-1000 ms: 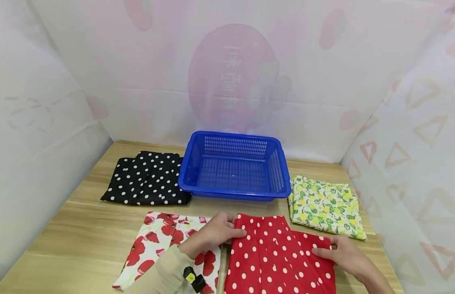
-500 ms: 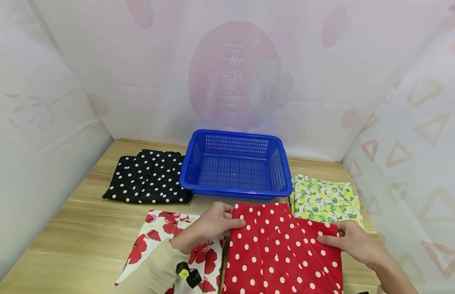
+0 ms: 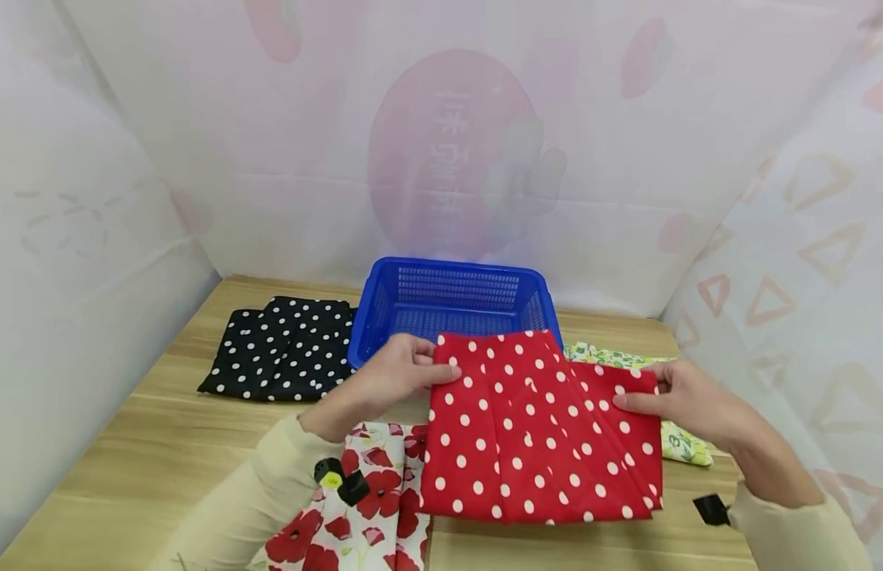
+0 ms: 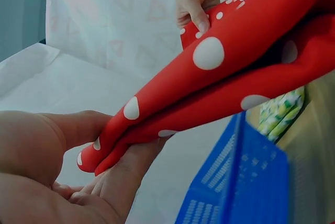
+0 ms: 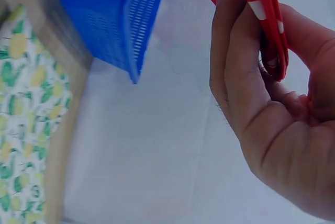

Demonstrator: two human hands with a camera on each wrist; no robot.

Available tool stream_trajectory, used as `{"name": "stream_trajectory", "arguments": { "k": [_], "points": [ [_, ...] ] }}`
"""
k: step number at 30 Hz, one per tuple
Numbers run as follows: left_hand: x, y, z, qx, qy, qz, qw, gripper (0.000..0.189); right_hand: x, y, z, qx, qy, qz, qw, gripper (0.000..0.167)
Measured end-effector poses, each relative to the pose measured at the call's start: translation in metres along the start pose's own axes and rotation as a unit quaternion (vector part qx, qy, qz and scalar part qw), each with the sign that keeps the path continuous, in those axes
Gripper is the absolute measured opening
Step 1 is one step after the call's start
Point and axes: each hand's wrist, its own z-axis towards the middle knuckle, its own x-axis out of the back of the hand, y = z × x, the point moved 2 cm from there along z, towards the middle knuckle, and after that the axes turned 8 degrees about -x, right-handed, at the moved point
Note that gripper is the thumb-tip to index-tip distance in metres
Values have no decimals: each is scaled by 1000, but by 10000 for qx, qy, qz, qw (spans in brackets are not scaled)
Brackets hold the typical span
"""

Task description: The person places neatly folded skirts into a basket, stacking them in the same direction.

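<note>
A folded red cloth with white polka dots [image 3: 534,428] hangs between both hands in the head view, its top edge overlapping the front of the blue basket [image 3: 449,317]. My left hand [image 3: 395,373] pinches its upper left corner between thumb and fingers. At the upper right edge, my right hand [image 3: 687,400] pinches the cloth the same way. In the left wrist view the folded layers of the red cloth [image 4: 209,77] show between thumb and fingers. The right wrist view shows the cloth's edge [image 5: 269,25] gripped, with the basket [image 5: 110,20] beyond.
Left of the basket lies a folded black cloth with white dots [image 3: 284,349]. A white cloth with red flowers [image 3: 373,492] lies under the left forearm. The lemon-print cloth [image 3: 687,444] at right is partly covered. Pale printed sheets [image 3: 284,214] wall the wooden table [image 3: 128,476].
Both hands have lifted the red polka-dot cloth up and forward from the table's front toward the basket. Its lower edge has come into view. The other cloths and the basket stay put.
</note>
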Motion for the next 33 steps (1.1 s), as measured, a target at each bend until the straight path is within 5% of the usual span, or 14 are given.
{"name": "stream_trajectory", "arguments": {
  "k": [17,25,33],
  "points": [
    [95,58,60,35,548,312,9980,43,38,-96,87,-22,440,-260,9987,46],
    [129,52,96,252,1056,418,9932,45,37,-118,129,-310,802,-163,9962,53],
    [138,30,121,223,1198,335,9920,45,25,-111,164,-319,1303,84,9909,53]
  ]
}}
